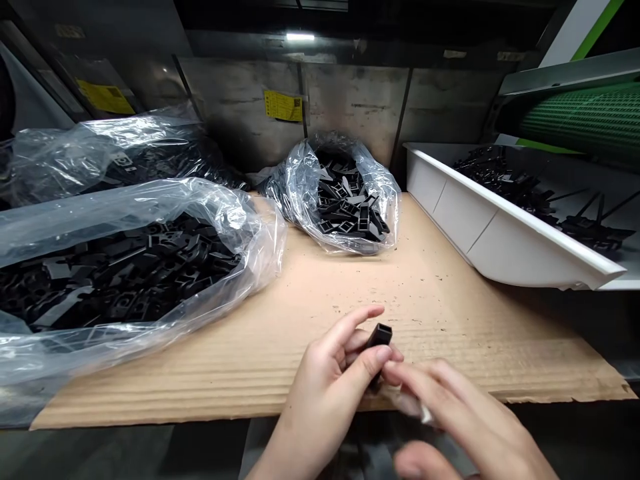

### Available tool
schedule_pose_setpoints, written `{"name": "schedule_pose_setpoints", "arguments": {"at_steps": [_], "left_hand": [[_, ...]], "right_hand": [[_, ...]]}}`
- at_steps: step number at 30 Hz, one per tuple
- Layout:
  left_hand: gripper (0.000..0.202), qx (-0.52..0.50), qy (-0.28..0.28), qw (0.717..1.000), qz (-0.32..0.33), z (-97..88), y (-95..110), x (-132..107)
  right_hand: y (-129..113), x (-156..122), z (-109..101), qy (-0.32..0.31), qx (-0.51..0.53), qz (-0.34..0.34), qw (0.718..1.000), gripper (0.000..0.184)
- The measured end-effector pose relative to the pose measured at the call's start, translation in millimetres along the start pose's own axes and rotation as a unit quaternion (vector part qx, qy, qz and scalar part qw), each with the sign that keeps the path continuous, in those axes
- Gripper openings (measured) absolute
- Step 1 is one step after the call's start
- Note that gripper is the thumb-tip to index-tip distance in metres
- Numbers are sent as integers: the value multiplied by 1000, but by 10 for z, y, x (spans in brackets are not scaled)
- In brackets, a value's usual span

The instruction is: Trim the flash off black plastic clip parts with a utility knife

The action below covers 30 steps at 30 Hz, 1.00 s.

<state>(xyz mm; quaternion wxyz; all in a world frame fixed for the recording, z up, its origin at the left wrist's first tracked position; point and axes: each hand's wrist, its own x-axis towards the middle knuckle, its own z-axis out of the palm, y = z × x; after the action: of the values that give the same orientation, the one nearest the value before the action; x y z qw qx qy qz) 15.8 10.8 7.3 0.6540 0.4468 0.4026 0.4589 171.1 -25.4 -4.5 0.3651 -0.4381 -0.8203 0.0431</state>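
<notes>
My left hand (333, 377) is closed around a small black plastic piece (381, 335), a narrow tube whose rectangular hollow end points up and away from me. The thumb presses on its near side, and the index finger stretches out past it. Close by on the right is my right hand (465, 407), its fingertips at the lower end of the piece and its thumb well apart from the fingers. Motion smears those lower fingers. A small whitish glint shows beneath them, too blurred to name. Both hands are over the front edge of the cardboard sheet (280, 360).
An open clear bag (345, 200) of similar black pieces stands at the back. Another large bag (130, 273) of black parts lies at left, with a further bag (150, 150) behind it. On the right, a white tray (480, 230) holds black parts below a green roller (585, 120).
</notes>
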Motion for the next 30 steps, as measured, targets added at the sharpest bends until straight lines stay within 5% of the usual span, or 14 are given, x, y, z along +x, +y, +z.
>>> {"name": "schedule_pose_setpoints", "arguments": {"at_steps": [4, 12, 22, 30], "left_hand": [[8, 55, 13, 998, 35, 3, -38, -27], [17, 192, 38, 976, 94, -13, -28, -40], [18, 185, 9, 979, 83, -37, -20, -78], [18, 194, 34, 977, 86, -24, -30, -76]], "right_hand": [[94, -2, -96, -4, -40, 15, 999, 30], [60, 57, -50, 27, -30, -5, 999, 21], [145, 64, 9, 46, -31, 73, 996, 16], [39, -10, -5, 58, 13, 24, 998, 24]]}}
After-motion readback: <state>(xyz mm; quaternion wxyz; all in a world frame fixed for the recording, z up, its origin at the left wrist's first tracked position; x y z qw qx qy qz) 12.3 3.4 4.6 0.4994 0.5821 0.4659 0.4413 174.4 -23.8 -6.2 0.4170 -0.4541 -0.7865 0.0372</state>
